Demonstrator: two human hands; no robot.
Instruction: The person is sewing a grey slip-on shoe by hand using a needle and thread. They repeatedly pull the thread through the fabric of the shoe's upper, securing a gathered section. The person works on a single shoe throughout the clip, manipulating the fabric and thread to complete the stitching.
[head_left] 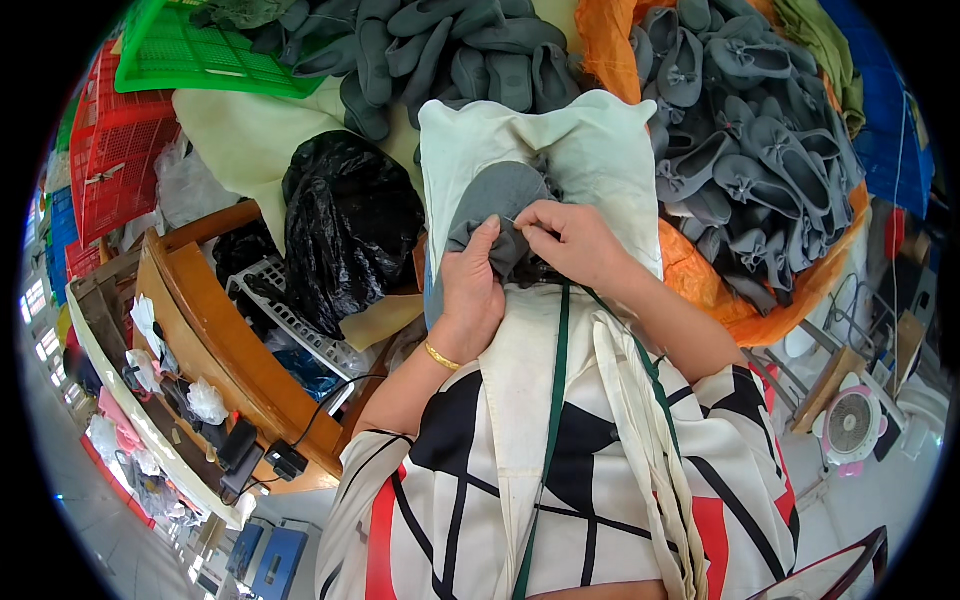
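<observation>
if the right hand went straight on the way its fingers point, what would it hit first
The right hand would likely meet the grey shoe held in the left hand, though depth is unclear here.

White cloth (600, 150): it is spread in the middle; one grey shoe (500, 195) is on it or just above it, I cannot tell which.
Orange bag (700, 280): it is widely open and carries a heap of grey shoes (755, 180), turned in many directions, some having a bow.
Pale yellow sheet (240, 130): other dark shoes (510, 80) lie over its upper edge, and a black plastic bag (350, 230) covers its right part.
White basket (300, 315): blue plastic (308, 370) lies inside.
Wooden table (215, 360): at its near end rest black adapters (287, 461).
</observation>
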